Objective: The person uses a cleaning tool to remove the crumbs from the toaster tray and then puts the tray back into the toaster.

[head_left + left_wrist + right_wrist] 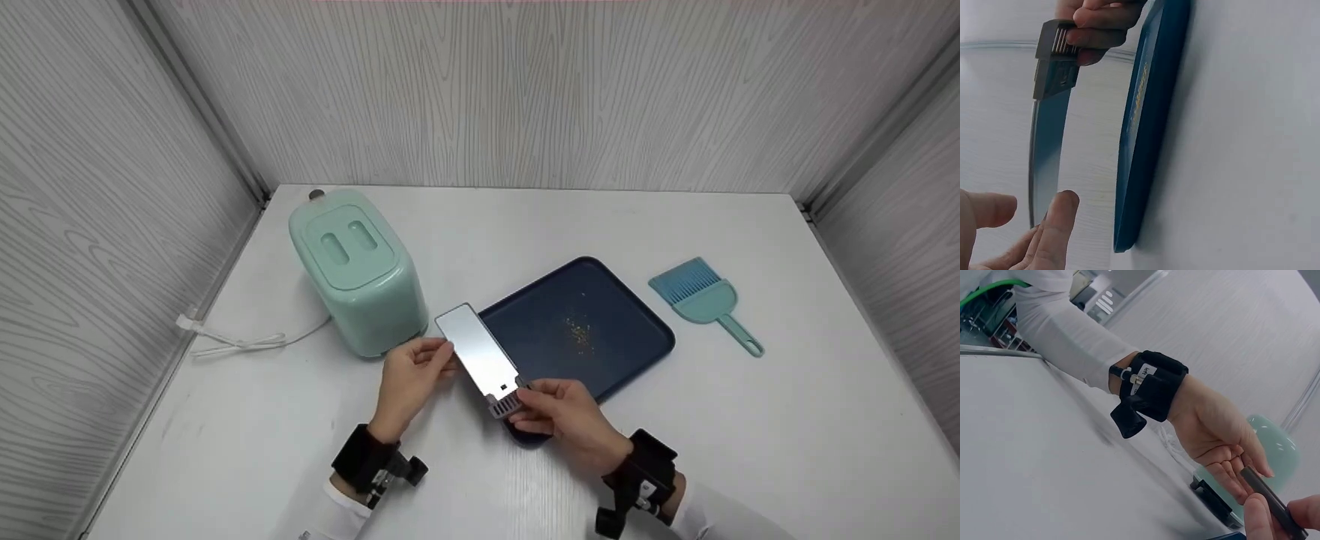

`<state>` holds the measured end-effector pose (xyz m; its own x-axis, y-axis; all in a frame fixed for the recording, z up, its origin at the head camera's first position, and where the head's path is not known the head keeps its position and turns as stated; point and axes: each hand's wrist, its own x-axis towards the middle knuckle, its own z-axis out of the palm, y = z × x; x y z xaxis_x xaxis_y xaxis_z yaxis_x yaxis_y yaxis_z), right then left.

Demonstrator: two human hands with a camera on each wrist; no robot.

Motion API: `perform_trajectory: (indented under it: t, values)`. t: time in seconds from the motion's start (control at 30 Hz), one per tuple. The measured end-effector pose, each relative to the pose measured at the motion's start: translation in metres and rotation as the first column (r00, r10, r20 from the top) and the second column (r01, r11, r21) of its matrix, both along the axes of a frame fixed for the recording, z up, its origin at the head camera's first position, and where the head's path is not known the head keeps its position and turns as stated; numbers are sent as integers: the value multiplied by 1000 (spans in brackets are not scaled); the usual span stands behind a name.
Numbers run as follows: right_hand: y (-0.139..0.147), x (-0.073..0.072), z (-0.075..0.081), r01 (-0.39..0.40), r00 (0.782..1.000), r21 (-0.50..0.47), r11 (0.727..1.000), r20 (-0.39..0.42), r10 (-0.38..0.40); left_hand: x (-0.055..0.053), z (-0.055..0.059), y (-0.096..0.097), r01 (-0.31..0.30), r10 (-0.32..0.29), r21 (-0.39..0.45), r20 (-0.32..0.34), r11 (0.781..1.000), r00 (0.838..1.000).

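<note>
My right hand (574, 416) pinches the slotted grey end of a flat, shiny metal crumb tray (480, 352), thumb on top. The tray is held tilted above the near-left edge of a dark blue serving tray (626, 322). At the metal plate's left side is my left hand (412, 379). In the left wrist view its fingers (1058, 230) are close against the plate's far end, while the thumb stands slightly apart from it. A mint-green toaster (375, 300) with a lid on top stands beyond the left hand. Brown crumbs (579, 335) lie on the serving tray.
A teal brush (686, 281) nested with a small dustpan (709, 304) lies right of the serving tray. The toaster's bundled white cord (247, 343) trails leftward. Wood-grain panels (480, 97) enclose the white table (810, 420) at the back and sides.
</note>
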<state>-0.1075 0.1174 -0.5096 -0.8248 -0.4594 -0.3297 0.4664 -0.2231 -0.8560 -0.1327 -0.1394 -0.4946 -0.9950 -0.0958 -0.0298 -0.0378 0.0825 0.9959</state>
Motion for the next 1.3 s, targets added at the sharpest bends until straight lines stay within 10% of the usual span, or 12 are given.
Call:
perform_trajectory:
  t: [0.33,0.7,1.3]
  values:
    - [-7,5,-2,-12,999,34,999,45,11,3,33,-27,-54,7,-250,-186,967,983]
    - [-19,13,-3,-47,998,75,996,52,44,0,64,-47,-105,-5,-341,-308,934,951]
    - [-47,25,-2,-58,997,68,996,56,54,-8,88,-72,-305,-77,-509,-599,805,797]
